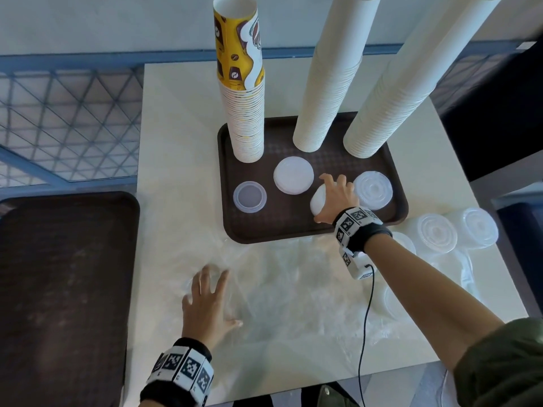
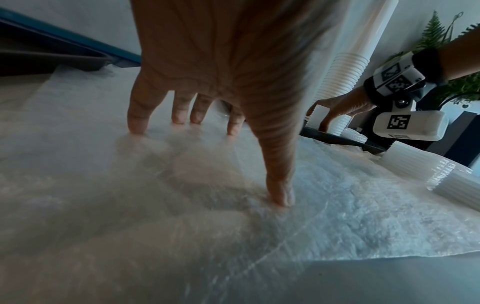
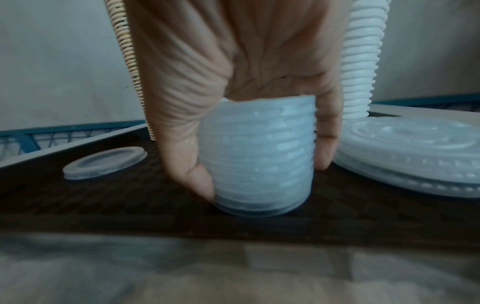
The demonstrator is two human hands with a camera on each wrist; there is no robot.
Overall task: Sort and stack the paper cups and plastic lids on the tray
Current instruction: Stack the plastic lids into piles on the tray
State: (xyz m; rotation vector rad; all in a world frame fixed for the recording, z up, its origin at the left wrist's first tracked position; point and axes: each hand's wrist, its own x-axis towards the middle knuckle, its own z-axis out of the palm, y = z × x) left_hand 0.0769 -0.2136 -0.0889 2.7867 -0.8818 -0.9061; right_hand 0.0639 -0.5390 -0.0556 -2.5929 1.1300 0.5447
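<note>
The right hand [image 3: 233, 86] gripped a short stack of small lids [image 3: 259, 156] at the tray's [image 1: 282, 230] near-right, thumb and fingers on its ribbed sides, probably light and prone to shearing, while the left hand [image 1: 208, 304] pressed spread-fingered on the plastic sheet [image 1: 293, 289].

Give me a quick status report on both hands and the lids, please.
Right hand grips small lid stack, standing on tray. Left hand flat on plastic wrap. Nothing blocking.
</note>
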